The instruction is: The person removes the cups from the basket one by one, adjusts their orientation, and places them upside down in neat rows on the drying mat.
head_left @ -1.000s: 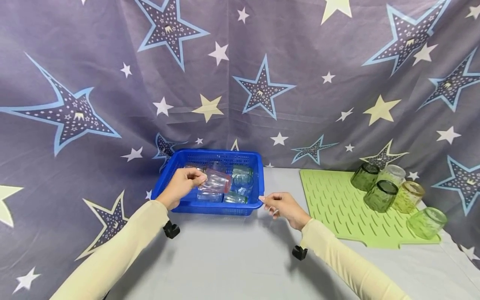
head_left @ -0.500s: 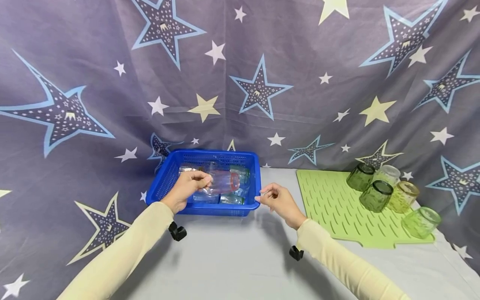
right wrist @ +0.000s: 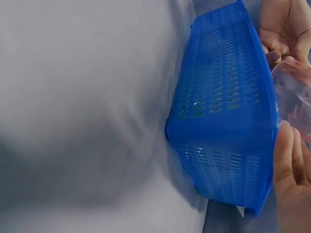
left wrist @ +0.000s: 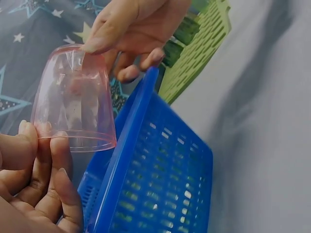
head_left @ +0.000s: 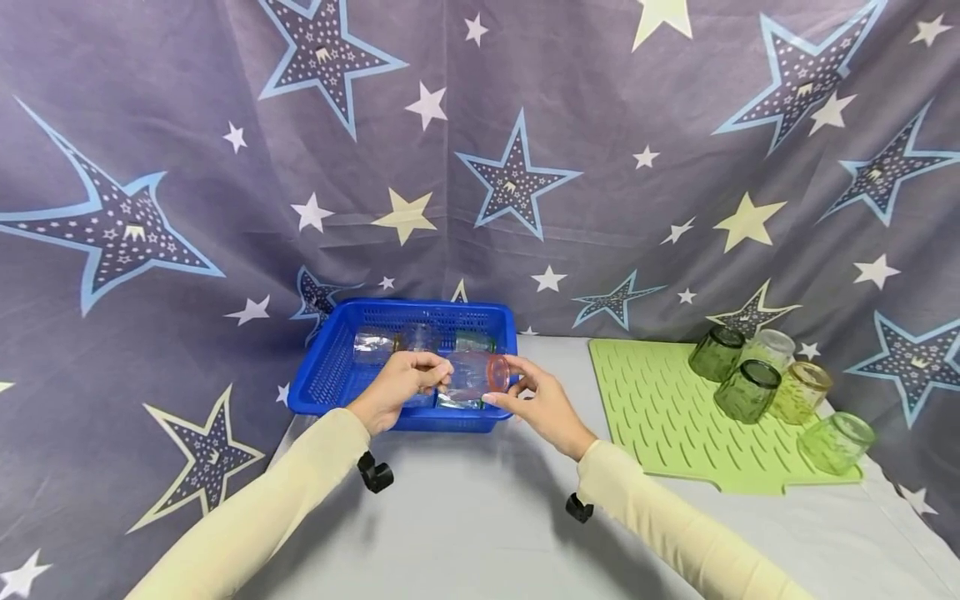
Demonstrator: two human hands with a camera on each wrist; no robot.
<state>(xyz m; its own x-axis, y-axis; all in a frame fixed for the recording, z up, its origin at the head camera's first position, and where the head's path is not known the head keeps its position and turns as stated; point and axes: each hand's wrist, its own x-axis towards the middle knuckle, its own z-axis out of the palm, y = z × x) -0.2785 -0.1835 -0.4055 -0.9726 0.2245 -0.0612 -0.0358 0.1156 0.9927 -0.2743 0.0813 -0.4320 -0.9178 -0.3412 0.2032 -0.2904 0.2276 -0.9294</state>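
The right hand (head_left: 546,408) has just met the pink cup (head_left: 472,377), gripping its base end while the left hand (head_left: 397,387) pinches the rim, so both grips now share it, sideways above the right part of the blue basket (head_left: 318,375).

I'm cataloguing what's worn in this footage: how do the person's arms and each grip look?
The left sleeve and right sleeve are long and plain pale cream. Beneath them, near the wrists, show a small black left fitting and right fitting. The left grip and right grip are ungloved; no cables are visible.
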